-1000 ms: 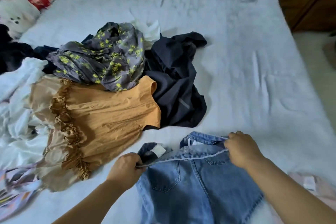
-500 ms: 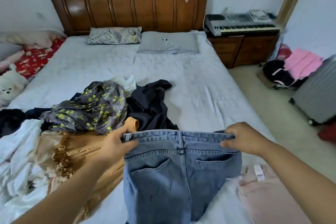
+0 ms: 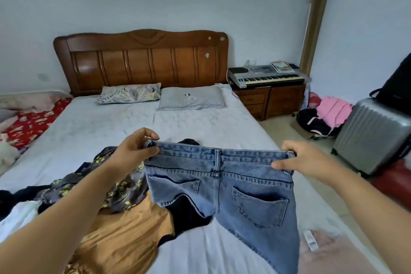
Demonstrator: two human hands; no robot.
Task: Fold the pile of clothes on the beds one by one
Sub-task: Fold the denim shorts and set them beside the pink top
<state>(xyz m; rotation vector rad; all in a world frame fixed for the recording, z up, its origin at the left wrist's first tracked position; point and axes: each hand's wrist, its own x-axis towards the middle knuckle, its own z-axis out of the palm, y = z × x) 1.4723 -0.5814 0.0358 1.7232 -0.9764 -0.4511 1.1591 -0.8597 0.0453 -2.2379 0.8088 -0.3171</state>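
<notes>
A pair of faded blue denim shorts [image 3: 224,184] hangs in the air above the foot of the bed, stretched flat by its waistband with the two back pockets facing the camera. The left hand [image 3: 135,149] grips the left end of the waistband, fingers curled over the top edge. The right hand [image 3: 300,160] pinches the right end, thumb laid along the front of the band and fingers folded behind it. The frayed hem of the right leg drops lower than the left.

Below and to the left of the shorts lies the unfolded pile: a mustard-orange pleated garment [image 3: 124,236] nearest the camera, a grey cloth with yellow flower print [image 3: 120,191] partly on top of it and under the left forearm, a dark navy garment [image 3: 186,213] showing beneath the shorts' left leg, and a white cloth [image 3: 20,213] at the left edge. A pale pink garment with a white label [image 3: 333,253] lies flat on the sheet at the lower right.

All of this rests on a wide bed with a pale grey sheet [image 3: 200,124]. At its head are a leaf-patterned pillow [image 3: 130,95] and a grey checked pillow [image 3: 192,98] side by side, in front of a brown carved wooden headboard [image 3: 142,62]. To the right of the bed a silver electronic keyboard [image 3: 266,74] sits on a brown wooden cabinet [image 3: 271,100]. Farther right, on the floor, stands a silver ribbed suitcase [image 3: 373,135], with pink and black clothing [image 3: 324,115] heaped just beside it.
</notes>
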